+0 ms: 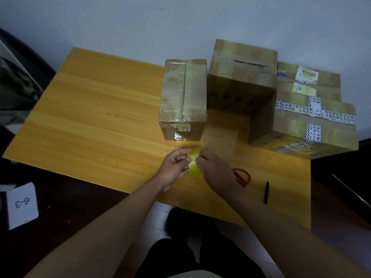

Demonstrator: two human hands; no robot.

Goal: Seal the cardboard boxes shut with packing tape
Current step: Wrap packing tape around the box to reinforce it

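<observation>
While both hands pinched a yellowish roll of packing tape [194,162] above the near edge of the worktop [96,121], the likeliest trouble was the loose end: if it could not be found or folded back onto itself, the strip would stick to the fingers or tear unevenly before reaching a box. A crooked first pull could also leave the seam poorly covered.

The left hand [175,164] held the roll from its 9 o'clock side, fingers curled and thumb on top. The right hand [213,169] gripped from 3 o'clock, fingertips bent in against the tape as if picking at its edge. Both forearms reached forward and converged at the roll.

The cardboard boxes stood toward 1 o'clock from the hands: a small box [183,97] at 12, a taller box [242,85] whose top slit looked open, and a flat box [313,111] with printed tape at 2 o'clock. Red scissors [243,176] and a black pen [266,192] lay at 3 o'clock, just beside the right wrist.
</observation>
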